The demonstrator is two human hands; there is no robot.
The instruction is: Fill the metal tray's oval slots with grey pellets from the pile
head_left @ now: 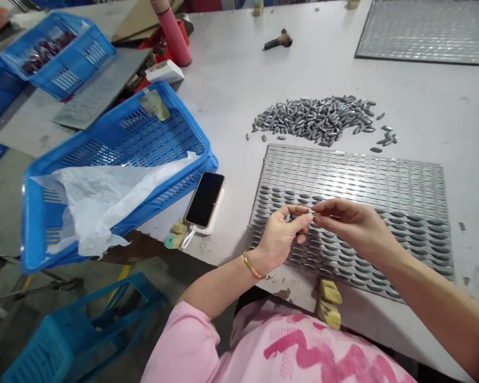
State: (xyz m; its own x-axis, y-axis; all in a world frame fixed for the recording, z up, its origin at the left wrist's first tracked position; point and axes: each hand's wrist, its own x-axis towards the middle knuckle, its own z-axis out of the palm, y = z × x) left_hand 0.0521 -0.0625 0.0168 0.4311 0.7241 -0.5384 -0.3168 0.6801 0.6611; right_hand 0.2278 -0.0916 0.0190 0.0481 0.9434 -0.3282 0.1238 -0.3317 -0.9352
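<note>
My left hand [284, 234] is closed around a few small grey spindle-shaped pieces [289, 218], partly hidden by the fingers. My right hand [345, 223] meets it at the fingertips in a pinch; what lies between them is too small to make out. Both hands are above a metal tray [355, 167] with rows of narrow slots. Grey pieces fill the tray's near rows, while its far rows show bare slots. Beyond the tray's far edge lies a loose pile of the same grey pieces [319, 119], with several strays around it.
A blue basket [115, 141] holding a white sheet [104, 197] stands at the left, beside a phone [205, 199]. Another slotted tray [431, 29] lies at the far right. A dark-handled tool [277, 41] rests behind the pile. A blue stool [83, 324] stands below.
</note>
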